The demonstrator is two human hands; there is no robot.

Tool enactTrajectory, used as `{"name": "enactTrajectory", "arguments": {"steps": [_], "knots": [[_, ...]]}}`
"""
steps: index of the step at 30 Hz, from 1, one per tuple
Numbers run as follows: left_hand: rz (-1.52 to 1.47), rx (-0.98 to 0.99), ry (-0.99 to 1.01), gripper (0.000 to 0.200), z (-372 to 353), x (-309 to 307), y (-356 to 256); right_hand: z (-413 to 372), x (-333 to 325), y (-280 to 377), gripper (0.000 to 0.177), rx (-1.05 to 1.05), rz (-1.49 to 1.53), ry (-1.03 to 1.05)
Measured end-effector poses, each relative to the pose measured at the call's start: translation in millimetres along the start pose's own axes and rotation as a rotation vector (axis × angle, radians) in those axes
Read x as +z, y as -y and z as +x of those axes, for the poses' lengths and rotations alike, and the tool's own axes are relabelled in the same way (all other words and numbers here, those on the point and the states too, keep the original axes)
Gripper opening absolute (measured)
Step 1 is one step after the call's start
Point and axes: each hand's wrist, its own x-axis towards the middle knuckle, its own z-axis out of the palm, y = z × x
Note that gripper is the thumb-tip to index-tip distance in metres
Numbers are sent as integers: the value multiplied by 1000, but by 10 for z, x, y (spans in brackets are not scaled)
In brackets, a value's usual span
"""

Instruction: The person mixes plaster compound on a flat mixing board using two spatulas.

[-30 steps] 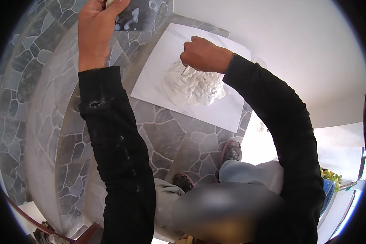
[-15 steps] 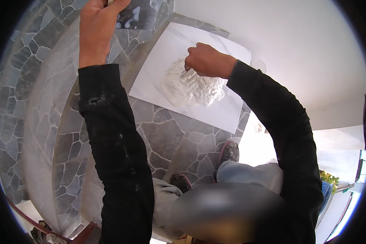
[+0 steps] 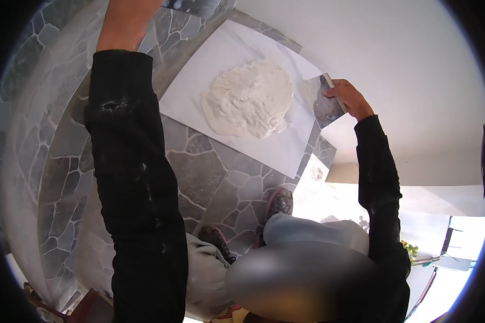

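My right hand (image 3: pixel 351 98) is closed on the pale back edge of a wide putty knife (image 3: pixel 326 107). Its flat metal blade, smeared with white, sits by the right edge of a white marbled tile (image 3: pixel 186 97). A broad mound of wet white paste (image 3: pixel 248 99) is spread over the middle of that tile, apart from the blade. At the top left, my left hand (image 3: pixel 126 21) is mostly cut off, its fingers out of view. Beside it shows part of a flat metal trowel (image 3: pixel 195 6) with white smears.
Grey irregular stone paving (image 3: pixel 196 167) lies under the tile, with a curved step edge on the left. A white wall (image 3: pixel 393 64) rises at the right. My shoes (image 3: pixel 279 204) stand just below the tile. Green leaves (image 3: pixel 410 251) show at the lower right.
My right hand has moved from above the paste to the right, past the tile's edge, and its blade is now visible. My left hand has slid up, mostly out of view, with the trowel.
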Motion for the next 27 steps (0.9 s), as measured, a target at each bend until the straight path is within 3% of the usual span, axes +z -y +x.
{"name": "enactTrajectory", "arguments": {"steps": [6, 10, 11, 12, 14, 15, 17, 18, 20, 24, 27], "knots": [[-17, 21, 22, 15, 22, 101, -30, 286, 470, -39, 17, 107, 186, 25], [121, 6, 41, 12, 16, 194, -10, 390, 672, 353, 17, -34, 123, 122], [118, 4, 53, 12, 10, 224, 9, 450, 724, 397, 19, -99, 33, 113], [83, -2, 56, 12, 5, 250, 25, 706, 668, 71, 20, -668, -240, 19], [50, -6, 64, 11, -23, 309, 6, 248, 979, 836, 25, -318, -635, 35], [68, 18, 60, 11, -67, 341, -32, 245, 1081, 791, 25, -319, -629, 32], [93, 41, 53, 11, -88, 337, -29, 270, 1242, 661, 27, -934, -1054, -157], [68, 14, 59, 11, -74, 300, -2, 204, 1270, 651, 32, -965, -1139, -96], [51, -9, 54, 11, -71, 210, -26, 25, 1231, 776, 36, -772, -1344, -61], [0, -28, 79, 12, -78, 95, -127, -53, 861, 961, 36, -664, -1274, -174], [-15, -14, 67, 11, -43, 90, -96, 91, 663, 715, 31, -648, -1174, -263]]}}
